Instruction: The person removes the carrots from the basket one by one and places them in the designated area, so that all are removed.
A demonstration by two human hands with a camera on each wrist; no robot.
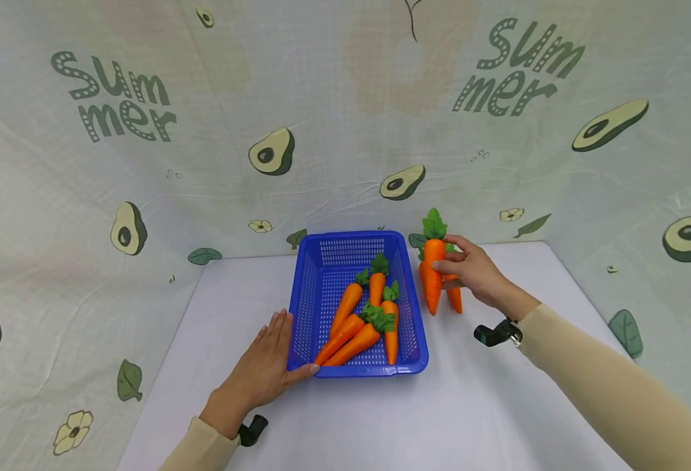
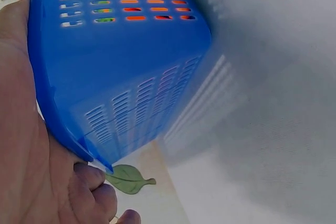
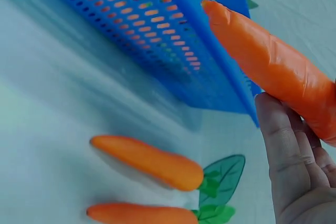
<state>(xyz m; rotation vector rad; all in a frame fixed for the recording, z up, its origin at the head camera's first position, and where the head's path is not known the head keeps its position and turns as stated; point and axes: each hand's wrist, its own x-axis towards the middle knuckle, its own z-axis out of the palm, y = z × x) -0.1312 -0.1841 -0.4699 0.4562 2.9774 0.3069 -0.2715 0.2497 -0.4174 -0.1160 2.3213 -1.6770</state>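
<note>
In the head view, my right hand (image 1: 476,271) pinches an orange carrot (image 1: 433,268) with a green leafy top, just right of the blue basket (image 1: 418,327). The right wrist view shows this carrot (image 3: 278,59) held above the table, its tip near the basket's rim. Two more carrots lie on the table below it, one upper carrot (image 3: 149,161) and one lower carrot (image 3: 144,213). My left hand (image 1: 265,363) rests against the basket's near left corner, fingers straight along its side and thumb on the front rim. Inside the basket lie several carrots (image 1: 348,304).
The basket stands on a white-covered table (image 1: 469,405). Behind and to both sides hangs a pale cloth (image 1: 333,85) printed with avocados, leaves and lettering. A small black device (image 1: 498,332) is strapped at the right wrist, another black device (image 1: 253,430) at the left.
</note>
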